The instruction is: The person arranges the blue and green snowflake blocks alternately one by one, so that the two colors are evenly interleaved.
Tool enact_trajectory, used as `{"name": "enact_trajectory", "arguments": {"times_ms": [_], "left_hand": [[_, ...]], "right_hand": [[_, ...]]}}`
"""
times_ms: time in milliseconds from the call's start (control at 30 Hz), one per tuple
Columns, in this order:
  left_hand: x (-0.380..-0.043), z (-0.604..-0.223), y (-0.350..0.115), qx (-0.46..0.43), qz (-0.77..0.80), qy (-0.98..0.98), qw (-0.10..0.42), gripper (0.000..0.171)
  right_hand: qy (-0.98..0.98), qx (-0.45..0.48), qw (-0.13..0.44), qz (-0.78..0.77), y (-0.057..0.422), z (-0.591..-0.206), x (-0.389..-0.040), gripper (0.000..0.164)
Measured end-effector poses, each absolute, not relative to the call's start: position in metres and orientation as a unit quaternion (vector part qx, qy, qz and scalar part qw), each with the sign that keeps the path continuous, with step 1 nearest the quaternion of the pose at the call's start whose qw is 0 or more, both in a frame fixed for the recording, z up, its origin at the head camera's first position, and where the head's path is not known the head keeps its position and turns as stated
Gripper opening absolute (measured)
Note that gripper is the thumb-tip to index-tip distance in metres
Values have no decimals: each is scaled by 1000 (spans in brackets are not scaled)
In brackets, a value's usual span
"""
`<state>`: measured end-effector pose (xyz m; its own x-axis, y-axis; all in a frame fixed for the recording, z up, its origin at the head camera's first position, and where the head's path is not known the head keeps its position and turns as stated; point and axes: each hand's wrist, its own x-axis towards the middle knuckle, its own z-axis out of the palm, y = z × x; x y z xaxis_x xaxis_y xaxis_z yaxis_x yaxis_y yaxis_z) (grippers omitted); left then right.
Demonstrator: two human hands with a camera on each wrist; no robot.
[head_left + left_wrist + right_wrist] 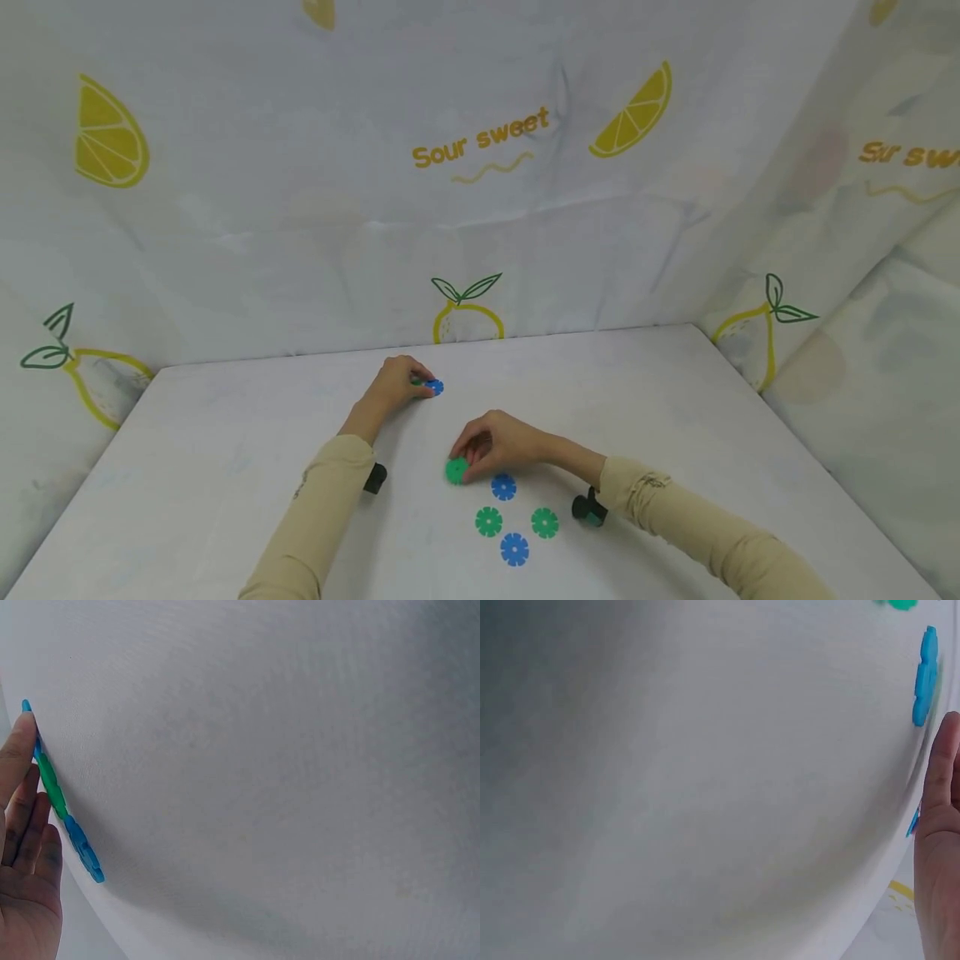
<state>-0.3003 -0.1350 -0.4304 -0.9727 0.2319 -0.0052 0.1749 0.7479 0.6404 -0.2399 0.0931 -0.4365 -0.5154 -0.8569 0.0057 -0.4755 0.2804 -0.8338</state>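
Observation:
Near the back of the white table, my left hand point(392, 385) pinches a flat row of notched plastic discs. In the left wrist view, a green disc point(50, 786) sits between two blue ones, joined edge to edge, and the thumb lies by the upper blue disc point(27, 706). Closer in and to the right, my right hand point(504, 442) holds a green notched disc point(457, 471) between thumb and fingers, low over the table. That disc cannot be seen in the right wrist view, where only part of the hand point(939, 832) shows.
In front of the right hand lie a blue disc point(503, 487), a green disc point(488, 522), another green disc point(545, 523) and a nearer blue disc point(514, 550). A cloth printed with lemons point(465, 200) hangs behind the table point(225, 467).

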Motion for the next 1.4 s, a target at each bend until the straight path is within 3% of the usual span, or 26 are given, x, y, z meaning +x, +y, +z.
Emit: {"name": "enact_trajectory", "arguments": {"times_ms": [367,600,933,1400], "left_hand": [[-304,-434,-132,107,336,935,42,21],[-302,-434,-134,107,329,937,38,23],[-299,-434,-140,114,325,938,35,23],[-300,-431,-135,110,332,936,43,23]], "right_hand": [[800,-346,170,-459,119,-429,-241,26],[802,-318,168,-477,132,-431,-242,26],[833,-254,124,-476,151,-419,-251,27],[841,-228,98,-481,154,-416,-277,27]]}}
